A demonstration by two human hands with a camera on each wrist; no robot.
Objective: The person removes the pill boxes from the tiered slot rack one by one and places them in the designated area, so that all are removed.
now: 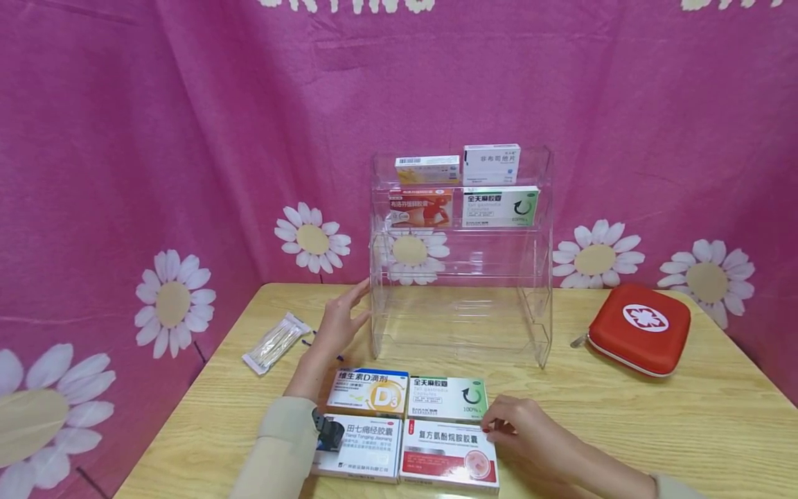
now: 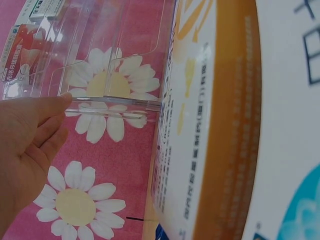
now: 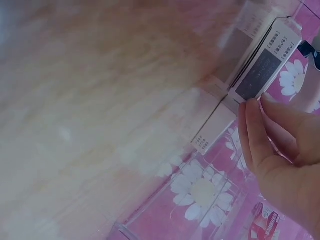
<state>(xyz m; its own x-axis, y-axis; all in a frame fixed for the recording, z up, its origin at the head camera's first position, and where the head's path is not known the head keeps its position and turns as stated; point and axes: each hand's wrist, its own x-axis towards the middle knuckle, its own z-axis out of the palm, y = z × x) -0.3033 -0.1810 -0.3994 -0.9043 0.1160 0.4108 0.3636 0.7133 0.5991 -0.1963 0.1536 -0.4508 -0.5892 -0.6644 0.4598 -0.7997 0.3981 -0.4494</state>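
Observation:
My left hand (image 1: pixel 341 320) rests its fingertips against the left side of a clear acrylic tiered rack (image 1: pixel 461 346). At the table's front my right hand (image 1: pixel 530 433) pinches the right end of a red-and-white medicine box (image 1: pixel 449 454), which lies flat. Beside that box lies a white-and-blue medicine box (image 1: pixel 368 450), partly behind the left wrist. Behind these two are an orange-and-white vitamin D box (image 1: pixel 368 394) and a green-and-white capsule box (image 1: pixel 447 400). Close up in the left wrist view, the vitamin D box (image 2: pixel 192 150) hides much of the rack.
Upper tiers of the rack hold a yellow-and-white box (image 1: pixel 427 170), a white box (image 1: pixel 491 166), a red box (image 1: pixel 420 209) and another green-and-white box (image 1: pixel 499 208). A packet of cotton swabs (image 1: pixel 276 344) lies left; a red zip case (image 1: pixel 642 329) sits right.

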